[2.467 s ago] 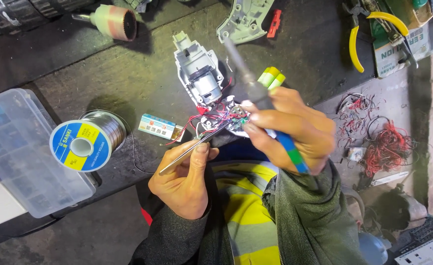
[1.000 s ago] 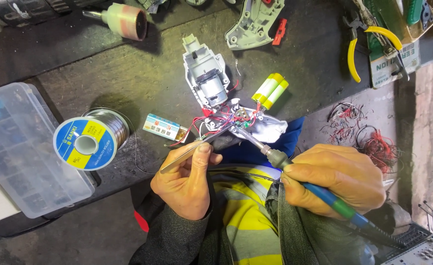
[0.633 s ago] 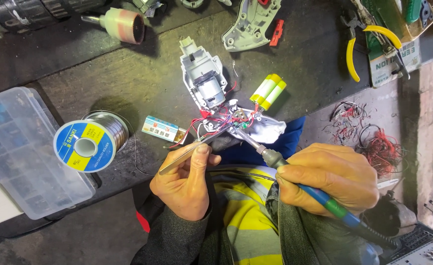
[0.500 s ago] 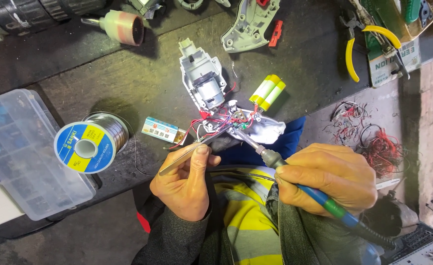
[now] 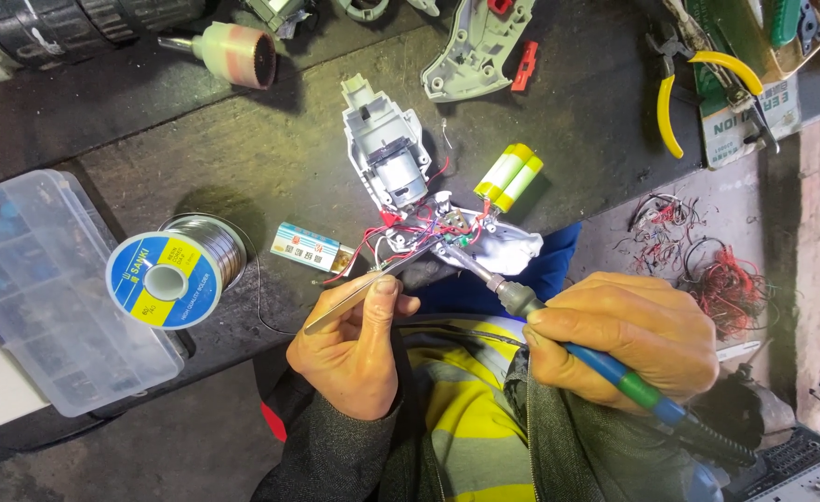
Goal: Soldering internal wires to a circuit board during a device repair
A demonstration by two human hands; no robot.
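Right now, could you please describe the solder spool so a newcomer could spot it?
On the dark workbench, look beside the clear plastic organiser box at the left. The solder spool lies there, a reel of silvery wire with a round blue-and-yellow face.

Even daylight, soft shadows, sharp focus, slight edge distortion.

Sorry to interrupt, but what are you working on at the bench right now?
A person is soldering wiring on an opened power tool. The right hand holds a blue soldering iron, its tip at the red wires by the tool's handle. The left hand holds tweezers at the same wires. A solder spool and two yellow-green cells lie nearby.
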